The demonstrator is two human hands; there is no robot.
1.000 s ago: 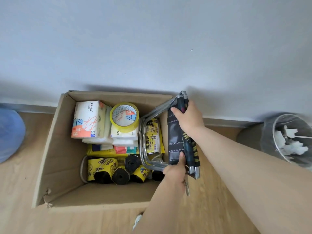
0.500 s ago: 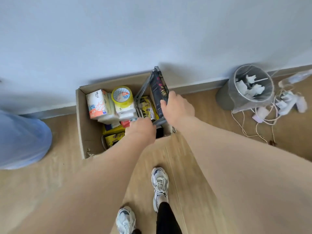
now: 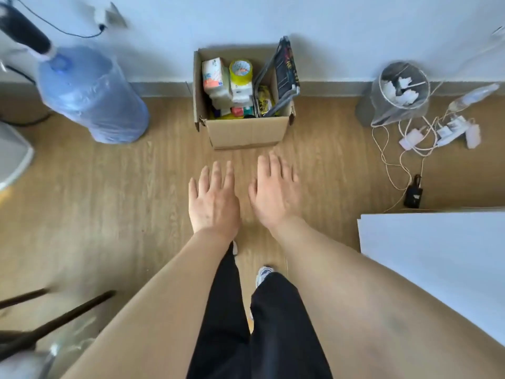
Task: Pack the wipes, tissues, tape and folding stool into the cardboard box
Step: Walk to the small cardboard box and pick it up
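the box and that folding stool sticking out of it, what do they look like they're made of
Cardboard box: plain brown corrugated cardboard by the look, matte, with raw flap edges and a crease down the front.

Folding stool: the frame looks like metal tubing, grey with a slight sheen; the seat seems to be dark printed fabric, folded flat against the frame. Blur leaves the weave unclear.

Head-height, steeply down, standing distance
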